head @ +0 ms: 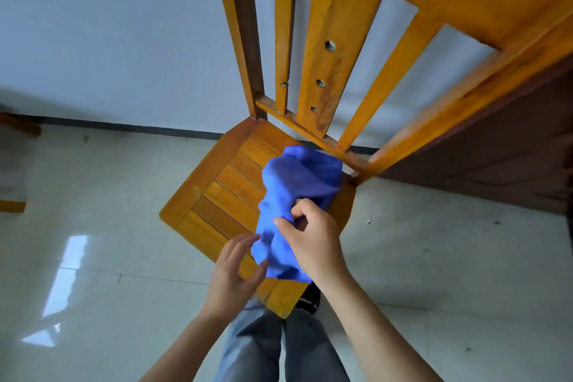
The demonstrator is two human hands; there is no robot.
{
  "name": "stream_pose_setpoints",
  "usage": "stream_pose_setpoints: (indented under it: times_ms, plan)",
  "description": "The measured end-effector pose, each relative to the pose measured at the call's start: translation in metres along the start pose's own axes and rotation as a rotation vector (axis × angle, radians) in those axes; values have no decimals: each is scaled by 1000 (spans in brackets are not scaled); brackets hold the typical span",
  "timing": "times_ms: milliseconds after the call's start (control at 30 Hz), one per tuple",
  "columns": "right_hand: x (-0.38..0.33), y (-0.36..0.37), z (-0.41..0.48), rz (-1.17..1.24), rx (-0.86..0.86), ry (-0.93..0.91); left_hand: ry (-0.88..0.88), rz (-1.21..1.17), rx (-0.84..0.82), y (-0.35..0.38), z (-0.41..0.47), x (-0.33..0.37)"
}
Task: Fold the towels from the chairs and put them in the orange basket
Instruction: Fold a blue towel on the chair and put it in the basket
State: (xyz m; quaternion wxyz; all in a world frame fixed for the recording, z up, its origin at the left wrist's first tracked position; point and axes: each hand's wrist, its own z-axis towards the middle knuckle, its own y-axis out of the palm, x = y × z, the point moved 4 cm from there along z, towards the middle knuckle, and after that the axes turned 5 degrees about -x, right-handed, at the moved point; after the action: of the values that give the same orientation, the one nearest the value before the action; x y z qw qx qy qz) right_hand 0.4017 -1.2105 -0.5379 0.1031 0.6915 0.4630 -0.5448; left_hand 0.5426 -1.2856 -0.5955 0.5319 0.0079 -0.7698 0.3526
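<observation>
Head | right hand pinching blue towel | left hand spread

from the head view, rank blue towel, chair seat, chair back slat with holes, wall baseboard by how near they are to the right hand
1. blue towel, pinched in the right hand
2. chair seat, just below
3. slat with holes, up ahead
4. baseboard, beyond the chair

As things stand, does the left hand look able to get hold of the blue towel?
Probably yes. The left hand is open beside the lower edge of the blue towel, with nothing between them. The right hand already grips the bunched cloth over the chair seat, so that edge hangs free.
</observation>
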Motion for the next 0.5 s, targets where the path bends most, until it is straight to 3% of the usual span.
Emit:
stream_pose_setpoints:
  times_ms: [100, 167, 367, 500]
  plan:
    - [-54, -24, -5, -130, -212, -138, -32, -63, 155, -44, 15, 26]
    - [-95, -45, -13, -206, -330, -203, 22, -45, 135, -73, 32, 65]
    - [-218, -112, -35, -233, -496, -370, 236, -97, -191, -123, 68, 200]
    - [-284, -144, -49, -197, -566, -448, 156, -308, -479, -156, 68, 258]
